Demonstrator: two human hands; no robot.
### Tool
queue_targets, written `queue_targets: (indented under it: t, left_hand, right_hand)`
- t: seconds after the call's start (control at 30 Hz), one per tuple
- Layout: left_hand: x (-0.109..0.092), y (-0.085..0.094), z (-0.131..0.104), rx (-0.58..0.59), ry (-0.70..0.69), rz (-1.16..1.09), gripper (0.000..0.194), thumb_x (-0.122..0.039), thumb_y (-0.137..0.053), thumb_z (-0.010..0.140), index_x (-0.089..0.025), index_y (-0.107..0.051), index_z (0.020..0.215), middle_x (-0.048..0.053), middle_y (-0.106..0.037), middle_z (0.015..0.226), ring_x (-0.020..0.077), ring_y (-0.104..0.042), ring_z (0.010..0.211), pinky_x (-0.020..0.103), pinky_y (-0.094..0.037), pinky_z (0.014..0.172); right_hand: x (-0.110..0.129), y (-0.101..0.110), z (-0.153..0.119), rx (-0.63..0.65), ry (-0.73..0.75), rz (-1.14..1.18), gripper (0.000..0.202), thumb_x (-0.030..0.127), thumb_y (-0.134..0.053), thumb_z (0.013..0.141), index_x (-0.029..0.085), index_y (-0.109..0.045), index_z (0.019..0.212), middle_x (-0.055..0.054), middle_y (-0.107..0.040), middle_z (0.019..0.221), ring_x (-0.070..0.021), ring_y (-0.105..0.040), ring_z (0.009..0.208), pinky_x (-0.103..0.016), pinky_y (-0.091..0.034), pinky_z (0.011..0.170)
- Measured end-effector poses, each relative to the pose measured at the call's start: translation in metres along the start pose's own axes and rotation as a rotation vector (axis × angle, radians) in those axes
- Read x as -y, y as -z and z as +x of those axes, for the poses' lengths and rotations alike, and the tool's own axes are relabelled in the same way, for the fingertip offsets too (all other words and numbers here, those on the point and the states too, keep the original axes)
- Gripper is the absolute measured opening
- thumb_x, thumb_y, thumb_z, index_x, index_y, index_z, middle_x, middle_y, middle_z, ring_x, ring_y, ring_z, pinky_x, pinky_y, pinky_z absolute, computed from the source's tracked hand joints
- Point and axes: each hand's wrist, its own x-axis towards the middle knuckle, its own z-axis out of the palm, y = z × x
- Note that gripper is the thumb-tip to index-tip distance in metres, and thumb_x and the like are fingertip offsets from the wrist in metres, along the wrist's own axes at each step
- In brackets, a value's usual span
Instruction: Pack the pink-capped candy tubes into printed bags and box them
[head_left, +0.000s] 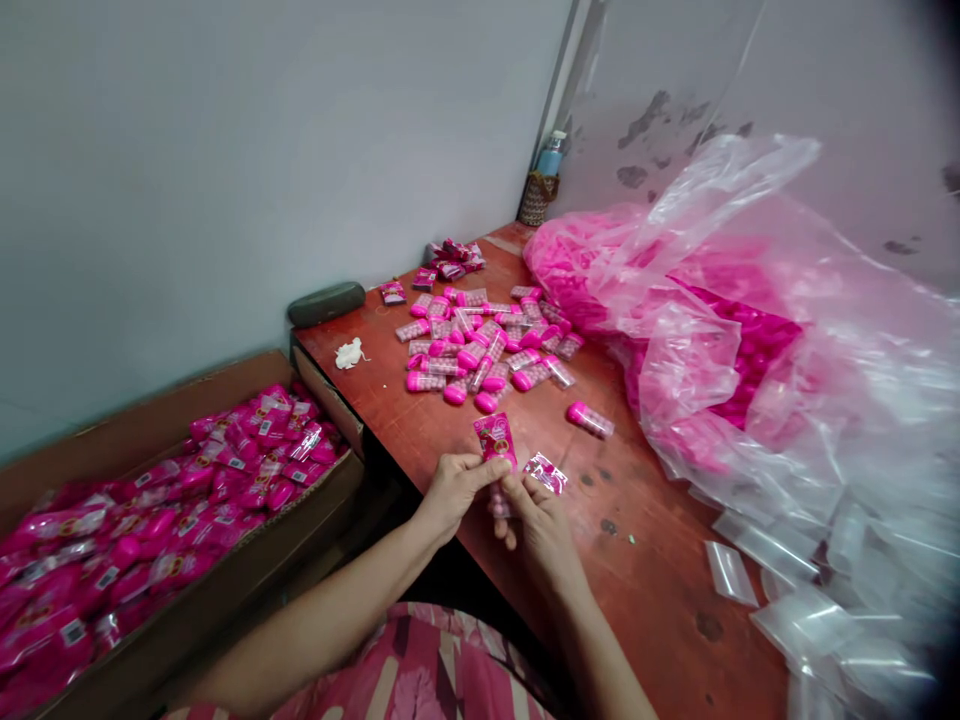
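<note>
Above the near edge of the red table (637, 560), my left hand (456, 492) and my right hand (538, 515) meet on a small pink printed packet (495, 438). The thumb and fingers of my left hand pinch its left side, and my right hand grips its lower right. Part of a clear container with pale pink balls shows below the thumbs. A second printed packet (546, 473) lies by my right fingers. Beyond my hands is a pile of pink-capped clear containers (487, 345), with a single one (590, 419) lying apart to the right.
A cardboard box (300, 535) of pink packets stands at the left. A large plastic bag (697, 300) of pink items covers the right side, with clear sleeves (731, 572) nearby. A dark case (326, 303), crumpled tissue (349, 353) and a bottle (551, 155) are farther back.
</note>
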Motion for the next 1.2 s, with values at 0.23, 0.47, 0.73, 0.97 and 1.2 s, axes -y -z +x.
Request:
queue_targets:
  t: [0.23, 0.47, 0.73, 0.97, 1.2]
  left_hand:
    - [0.001, 0.008, -0.002, -0.027, 0.01, 0.111, 0.031, -0.038, -0.063, 0.068, -0.011, -0.059, 0.056, 0.001, -0.055, 0.046, 0.0123, -0.052, 0.039, 0.025, -0.042, 0.042]
    - [-0.014, -0.004, -0.019, 0.084, 0.062, 0.396, 0.025, -0.037, -0.063, 0.065, -0.014, -0.063, 0.055, 0.002, -0.062, 0.051, 0.0161, -0.058, 0.045, 0.026, -0.046, 0.047]
    - [-0.007, -0.001, -0.017, 0.037, 0.107, 0.278, 0.028, -0.04, -0.062, 0.067, -0.012, -0.064, 0.061, 0.002, -0.058, 0.049, 0.0126, -0.053, 0.041, 0.024, -0.044, 0.044]
    - [-0.009, 0.002, -0.006, -0.127, -0.02, -0.11, 0.026, -0.035, -0.064, 0.07, -0.009, -0.061, 0.064, 0.001, -0.056, 0.056, 0.0085, -0.05, 0.05, 0.02, -0.04, 0.051]
    - [-0.009, -0.004, -0.003, -0.14, -0.014, -0.202, 0.026, -0.035, -0.068, 0.066, -0.01, -0.059, 0.067, 0.0, -0.055, 0.059, 0.0069, -0.048, 0.05, 0.019, -0.038, 0.049]
  right_hand:
    - [0.0, 0.005, 0.0, -0.129, 0.093, -0.185, 0.028, 0.045, -0.059, 0.072, 0.018, -0.052, 0.073, 0.002, -0.056, 0.06, -0.0107, -0.05, 0.046, -0.021, -0.04, 0.04]
    - [0.058, 0.028, 0.017, -0.012, 0.199, -0.293, 0.03, 0.04, -0.059, 0.073, 0.02, -0.056, 0.096, -0.002, -0.061, 0.078, -0.015, -0.055, 0.066, -0.027, -0.044, 0.06]
    - [0.036, 0.016, 0.026, -0.336, 0.33, -0.272, 0.021, 0.035, -0.061, 0.072, 0.019, -0.058, 0.085, 0.0, -0.057, 0.074, -0.0125, -0.052, 0.063, -0.024, -0.042, 0.056]
    - [0.008, 0.008, -0.01, -0.1, 0.047, 0.019, 0.026, 0.037, -0.061, 0.074, 0.019, -0.056, 0.091, 0.0, -0.061, 0.072, -0.0129, -0.056, 0.06, -0.026, -0.045, 0.058]
    - [0.002, -0.004, -0.02, -0.123, 0.08, 0.053, 0.019, 0.031, -0.065, 0.072, 0.019, -0.058, 0.085, 0.001, -0.063, 0.07, -0.0117, -0.056, 0.059, -0.024, -0.045, 0.058]
